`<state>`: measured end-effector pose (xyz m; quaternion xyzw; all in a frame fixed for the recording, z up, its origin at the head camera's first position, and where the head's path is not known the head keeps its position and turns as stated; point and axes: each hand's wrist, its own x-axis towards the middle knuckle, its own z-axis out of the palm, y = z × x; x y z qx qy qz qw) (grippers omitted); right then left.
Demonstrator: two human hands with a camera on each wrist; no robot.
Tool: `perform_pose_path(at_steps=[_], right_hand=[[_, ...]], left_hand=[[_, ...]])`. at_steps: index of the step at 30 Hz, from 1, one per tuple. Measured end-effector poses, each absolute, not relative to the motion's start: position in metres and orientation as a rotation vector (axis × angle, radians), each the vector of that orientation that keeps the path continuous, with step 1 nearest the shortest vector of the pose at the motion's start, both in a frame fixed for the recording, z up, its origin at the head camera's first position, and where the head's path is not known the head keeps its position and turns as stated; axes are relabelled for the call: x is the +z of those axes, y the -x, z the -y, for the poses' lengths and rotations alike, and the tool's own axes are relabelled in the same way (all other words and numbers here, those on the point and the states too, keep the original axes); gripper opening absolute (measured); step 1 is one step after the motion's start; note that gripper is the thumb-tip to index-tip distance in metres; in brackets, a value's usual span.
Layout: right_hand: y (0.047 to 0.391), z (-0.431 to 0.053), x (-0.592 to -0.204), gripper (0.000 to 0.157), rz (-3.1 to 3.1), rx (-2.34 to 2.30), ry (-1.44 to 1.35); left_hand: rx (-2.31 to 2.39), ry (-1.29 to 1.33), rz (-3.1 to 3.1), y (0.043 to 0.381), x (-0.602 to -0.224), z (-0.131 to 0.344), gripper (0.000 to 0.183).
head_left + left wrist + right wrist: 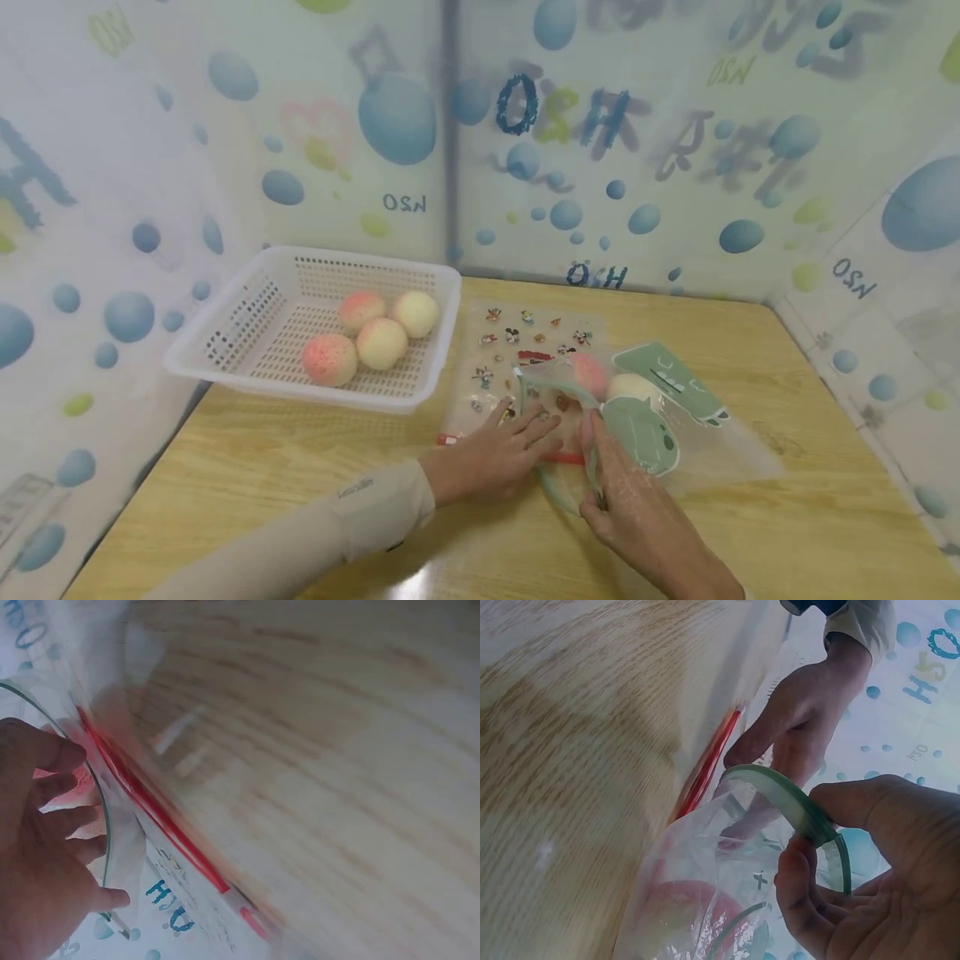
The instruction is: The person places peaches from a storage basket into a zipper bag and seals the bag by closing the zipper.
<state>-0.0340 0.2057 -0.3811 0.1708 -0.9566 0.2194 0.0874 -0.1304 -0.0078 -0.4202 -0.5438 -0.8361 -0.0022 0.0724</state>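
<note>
A clear zip bag (647, 437) with a green rim and green cartoon prints lies on the table, with a pink peach (590, 375) and a paler one (632, 387) in it. My right hand (641, 508) pinches the green rim (810, 817) between thumb and fingers; the bag's mouth gapes. My left hand (495, 454) reaches to that mouth with its fingers spread, holding nothing. Some of its fingers show through clear plastic in the right wrist view. Beneath lies a second clear bag (536, 317) with small cartoon prints and a red zip strip (165, 817).
On the left stands a white perforated basket (450, 333) with several peaches (330, 360) inside. The wooden table (817, 533) meets patterned curtains (675, 150) at its back and sides.
</note>
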Motion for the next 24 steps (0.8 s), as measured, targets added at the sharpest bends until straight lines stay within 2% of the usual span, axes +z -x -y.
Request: perform_pose_path(at_steps=[14, 19, 24], right_hand=[[0.033, -0.206, -0.377, 0.098, 2.874, 0.67, -0.446], [0.032, -0.206, -0.374, 0.098, 2.897, 0.693, -0.425], [0.033, -0.206, -0.375, 0.099, 2.892, 0.715, -0.429]], left_hand=[[-0.311, 1.714, 2.329, 0.134, -0.402, 0.026, 0.036], [-0.258, 1.73, 2.299, 0.136, -0.389, 0.035, 0.029], [-0.171, 1.744, 2.336, 0.139, -0.374, 0.047, 0.031]])
